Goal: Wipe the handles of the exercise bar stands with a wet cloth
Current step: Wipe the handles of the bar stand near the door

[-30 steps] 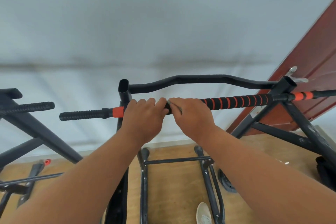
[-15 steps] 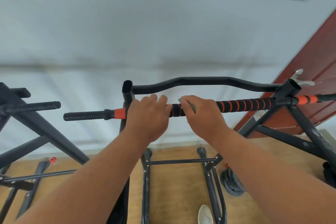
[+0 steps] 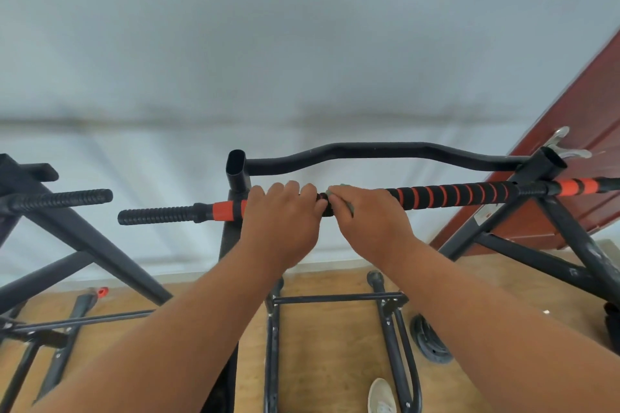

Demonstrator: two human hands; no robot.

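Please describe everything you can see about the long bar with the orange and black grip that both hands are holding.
The bar runs almost level across the stand, rising slightly to the right. Its middle grip looks like black foam with orange spiral stripes; solid orange bands sit near each upright, and the left end is ribbed black. The left hand curls over it beside the left upright. The right hand grips it right next to that, pressing a small greyish cloth against it. The right end leaves the picture.
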